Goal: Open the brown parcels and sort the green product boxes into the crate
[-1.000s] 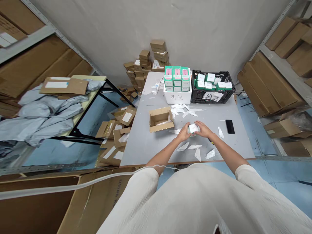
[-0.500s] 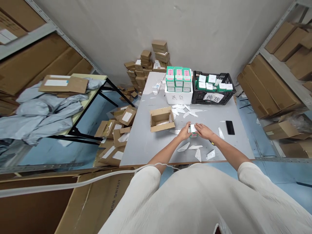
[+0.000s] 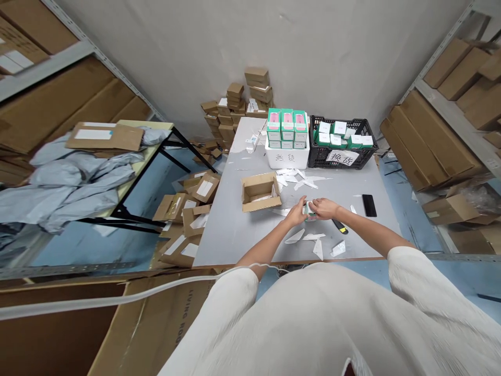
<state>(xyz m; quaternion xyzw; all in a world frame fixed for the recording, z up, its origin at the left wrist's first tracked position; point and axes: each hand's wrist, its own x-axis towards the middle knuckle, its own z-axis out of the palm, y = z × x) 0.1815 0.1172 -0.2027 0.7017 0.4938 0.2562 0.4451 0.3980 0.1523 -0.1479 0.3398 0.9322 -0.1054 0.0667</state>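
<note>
A small green-and-white box (image 3: 310,215) stands on the grey table between my two hands. My left hand (image 3: 296,213) grips it from the left side, thumb and fingers round its edge. My right hand (image 3: 324,208) is closed over its top and right side, fingers curled and hiding much of the upper face. A black-and-yellow utility knife (image 3: 340,226) lies just below my right wrist. Torn white paper scraps (image 3: 318,249) are scattered in front of the box. To the left, an open cardboard box (image 3: 260,192) holds some white paper.
At the table's (image 3: 223,230) back stand a white bin (image 3: 287,156) and a black crate (image 3: 354,159), both holding green-and-white boxes. A black phone (image 3: 369,205) lies on the right. Cardboard boxes (image 3: 183,219) are heaped at the left, and a white cable (image 3: 156,288) crosses low.
My right hand's fingers have curled in over the top of the small box, covering its white face. The right forearm has shifted, uncovering more of the utility knife. My left hand stays put.
</note>
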